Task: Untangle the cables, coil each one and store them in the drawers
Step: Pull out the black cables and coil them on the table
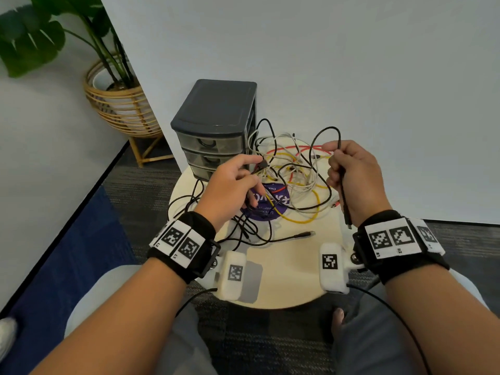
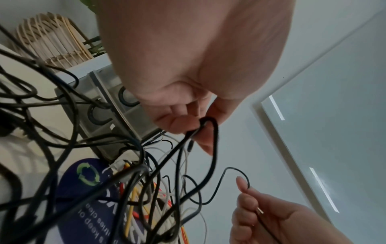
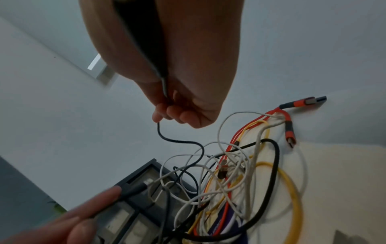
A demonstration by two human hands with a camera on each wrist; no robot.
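A tangle of black, white, yellow and red cables [image 1: 295,180] lies on a round cream table [image 1: 292,266]. My right hand [image 1: 349,169] grips a black braided cable [image 1: 343,190] in its fist; its plug end [image 1: 349,226] hangs below the hand and the cable loops up over the knuckles into the tangle. My left hand [image 1: 238,182] pinches another black cable [image 2: 205,125] near its plug, lifted above the pile. A dark grey three-drawer unit [image 1: 216,125] stands at the table's back left, its drawers closed.
A purple round sticker [image 1: 270,204] lies under the cables. Thin black cables [image 1: 243,228] trail toward the table's front, one ending in a plug [image 1: 305,234]. A red-orange USB cable [image 3: 290,118] rests at the right. A wall is close behind; a potted plant in a wicker stand [image 1: 119,98] is at left.
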